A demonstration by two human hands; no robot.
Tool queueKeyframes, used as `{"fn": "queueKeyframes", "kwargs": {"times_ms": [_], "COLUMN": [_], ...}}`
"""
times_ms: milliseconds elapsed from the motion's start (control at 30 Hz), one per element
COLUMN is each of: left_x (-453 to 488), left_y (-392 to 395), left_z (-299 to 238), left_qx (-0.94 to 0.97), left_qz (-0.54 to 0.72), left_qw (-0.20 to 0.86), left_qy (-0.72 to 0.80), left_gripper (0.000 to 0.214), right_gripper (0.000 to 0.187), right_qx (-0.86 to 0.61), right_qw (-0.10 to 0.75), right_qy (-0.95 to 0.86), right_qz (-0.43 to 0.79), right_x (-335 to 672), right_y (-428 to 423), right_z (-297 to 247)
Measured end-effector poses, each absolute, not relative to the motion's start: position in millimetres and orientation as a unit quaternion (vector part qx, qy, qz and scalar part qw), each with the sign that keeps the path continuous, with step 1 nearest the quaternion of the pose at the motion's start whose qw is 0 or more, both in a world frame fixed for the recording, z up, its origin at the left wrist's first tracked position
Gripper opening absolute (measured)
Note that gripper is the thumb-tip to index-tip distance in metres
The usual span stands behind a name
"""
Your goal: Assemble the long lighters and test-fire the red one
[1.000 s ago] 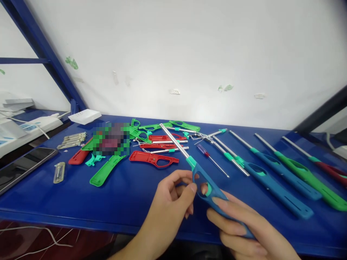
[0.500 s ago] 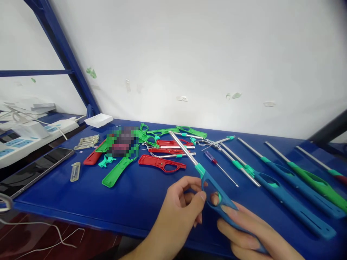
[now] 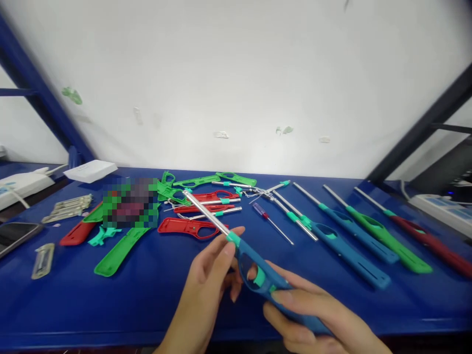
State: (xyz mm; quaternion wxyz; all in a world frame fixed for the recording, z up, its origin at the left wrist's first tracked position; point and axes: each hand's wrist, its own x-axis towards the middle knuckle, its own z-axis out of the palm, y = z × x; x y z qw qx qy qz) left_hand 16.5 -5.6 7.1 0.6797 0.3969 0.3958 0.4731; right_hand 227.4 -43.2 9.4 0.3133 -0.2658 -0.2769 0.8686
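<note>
Both my hands hold a blue long-necked lighter [image 3: 254,268] with a metal tube and a teal trigger, above the front of the blue table [image 3: 165,295]. My right hand [image 3: 313,314] grips its handle. My left hand [image 3: 212,268] pinches it near the teal collar, where tube meets body. The tube points up and left, over a red lighter shell [image 3: 191,228].
Several finished lighters lie in a row at the right: blue [image 3: 346,243], green [image 3: 383,238], dark red [image 3: 431,241]. Green and red shell halves [image 3: 121,250], metal tubes and a small screwdriver [image 3: 271,221] are strewn mid-table. At the left lie a phone [image 3: 14,236] and a white box [image 3: 90,170].
The view has swung right, so everything on the table shifted left. The lighter stays in both hands, and my left fingers have closed up onto the collar.
</note>
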Motion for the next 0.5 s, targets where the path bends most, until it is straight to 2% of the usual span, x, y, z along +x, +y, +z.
{"fn": "queueKeyframes", "kwargs": {"times_ms": [100, 233, 333, 500], "left_x": [14.0, 11.9, 10.7, 7.4], "left_y": [-6.1, -7.2, -8.0, -5.7], "left_z": [6.5, 6.3, 5.5, 3.3], "left_qx": [0.388, 0.394, 0.388, 0.396], "left_qz": [0.483, 0.477, 0.477, 0.462], "left_qw": [0.668, 0.656, 0.657, 0.660], "left_qy": [0.414, 0.433, 0.437, 0.441], "left_gripper": [0.079, 0.071, 0.068, 0.071], "right_gripper": [0.063, 0.064, 0.073, 0.078], "right_qx": [-0.277, -0.284, -0.294, -0.346], "right_qw": [0.308, 0.302, 0.295, 0.311], "right_qy": [-0.282, -0.288, -0.300, -0.360], "right_qz": [0.865, 0.863, 0.858, 0.808], "right_x": [229.8, 230.6, 227.0, 226.0], "right_y": [-45.2, -46.7, -45.2, -48.5], "right_z": [8.4, 9.6, 11.7, 17.9]}}
